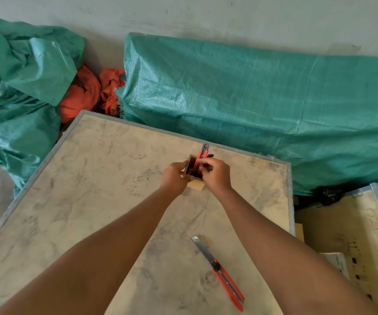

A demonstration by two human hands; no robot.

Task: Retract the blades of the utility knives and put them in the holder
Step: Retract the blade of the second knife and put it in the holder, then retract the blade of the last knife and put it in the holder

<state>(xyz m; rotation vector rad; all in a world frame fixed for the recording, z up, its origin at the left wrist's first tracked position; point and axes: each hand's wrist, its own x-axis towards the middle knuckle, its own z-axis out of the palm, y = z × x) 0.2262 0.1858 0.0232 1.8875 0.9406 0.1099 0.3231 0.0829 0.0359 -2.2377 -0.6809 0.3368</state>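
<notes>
Left hand grips my holder at the crate's twelve o'clock; right hand pinches a red knife standing inside it. Another knife, blade extended, lies at five o'clock.

Red knife; green tarp; orange cloth

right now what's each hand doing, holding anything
Left hand: closed on the side of the wooden holder.
Right hand: pinching a red utility knife standing in the holder.
</notes>
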